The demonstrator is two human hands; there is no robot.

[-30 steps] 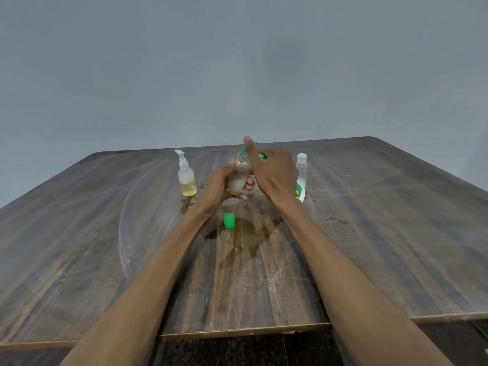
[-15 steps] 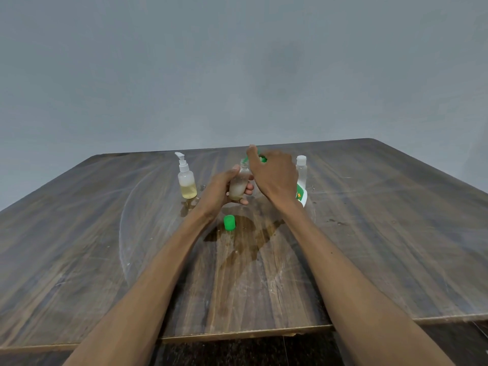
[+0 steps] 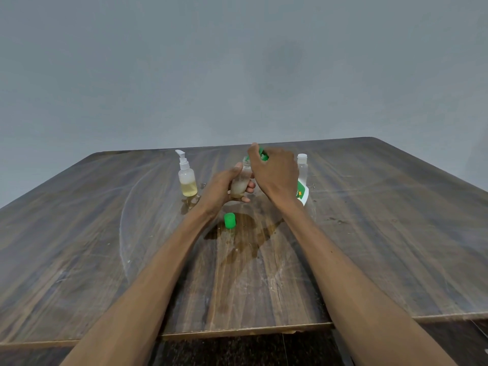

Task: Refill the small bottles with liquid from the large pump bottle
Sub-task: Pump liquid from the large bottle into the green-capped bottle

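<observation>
A clear plastic pump bottle of yellow liquid (image 3: 187, 178) stands left of the left hand (image 3: 220, 187), whose fingers curl round a small clear bottle (image 3: 240, 182). Above it, the right hand (image 3: 274, 171) pinches a green cap (image 3: 263, 155). Another green cap (image 3: 229, 220) lies below.

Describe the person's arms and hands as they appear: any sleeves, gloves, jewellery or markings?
Both forearms are bare up to the frame's bottom edge; no sleeves show. The left hand and right hand wear no gloves. No watch, bracelet or ring is visible, and no markings can be made out.
</observation>
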